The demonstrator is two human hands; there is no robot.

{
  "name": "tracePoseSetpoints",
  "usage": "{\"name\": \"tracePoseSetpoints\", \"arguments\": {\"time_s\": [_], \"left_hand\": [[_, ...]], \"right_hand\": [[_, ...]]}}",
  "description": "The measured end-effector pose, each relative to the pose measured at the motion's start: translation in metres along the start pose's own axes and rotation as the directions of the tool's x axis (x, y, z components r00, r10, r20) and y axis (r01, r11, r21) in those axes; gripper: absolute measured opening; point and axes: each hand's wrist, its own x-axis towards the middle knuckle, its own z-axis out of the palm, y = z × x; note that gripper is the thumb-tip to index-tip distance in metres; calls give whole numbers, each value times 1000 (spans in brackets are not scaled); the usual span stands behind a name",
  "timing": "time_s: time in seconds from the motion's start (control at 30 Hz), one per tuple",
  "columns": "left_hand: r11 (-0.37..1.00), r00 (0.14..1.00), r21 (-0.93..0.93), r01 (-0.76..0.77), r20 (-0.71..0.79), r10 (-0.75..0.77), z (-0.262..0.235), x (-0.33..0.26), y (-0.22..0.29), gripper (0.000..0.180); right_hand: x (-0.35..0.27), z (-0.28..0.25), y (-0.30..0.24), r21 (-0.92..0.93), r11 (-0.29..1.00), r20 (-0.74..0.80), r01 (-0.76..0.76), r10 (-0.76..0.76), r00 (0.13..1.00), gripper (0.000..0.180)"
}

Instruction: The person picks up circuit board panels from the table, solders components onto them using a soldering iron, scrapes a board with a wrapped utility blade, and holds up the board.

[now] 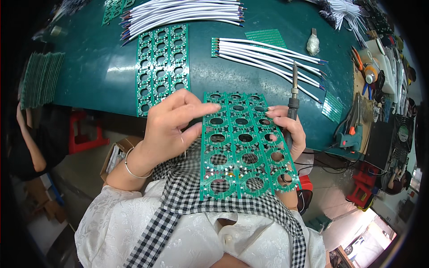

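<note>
A green circuit board panel [244, 137], with rows of round cut-outs, is held up in front of my checked apron. My left hand [172, 123] is at its upper left: the index fingertip lies over the board's face, and the thumb is at the left edge. Around the right edge curl the fingers of my right hand [291, 131], partly hidden behind the panel. That same hand holds a soldering iron [293, 102], its metal tip pointing up and away from me. A second panel [161, 67] of the same kind lies flat on the green table [103, 58].
White cables [183, 13] lie bundled at the back; several more [268, 60] are fanned out at right, joined to a small board strip. Stacked panels [42, 80] stand at far left. A glue gun [351, 138] and orange-handled pliers [357, 58] are at right. Another person's arm [31, 138] shows at left.
</note>
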Motion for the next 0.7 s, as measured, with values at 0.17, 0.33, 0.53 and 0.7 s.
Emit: {"name": "tracePoseSetpoints", "arguments": {"time_s": [0.17, 0.33, 0.53, 0.7], "left_hand": [[989, 992, -82, -125, 6, 126, -3, -3, -3, 43], [988, 992, -85, -125, -16, 125, -4, -5, 0, 36], [992, 999, -123, -33, -17, 31, -4, -6, 5, 30], [982, 989, -111, -150, -27, 148, 0, -6, 7, 35]], "right_hand": [[-1, 0, -2, -1, 1000, 1, -16, 16, 1000, 27], [-1, -1, -3, -9, 1000, 12, -15, 15, 1000, 26], [1, -1, 0, -21, 1000, 5, 6, -6, 1000, 23], [0, -2, 2, -10, 1000, 11, 11, -11, 1000, 17]]}}
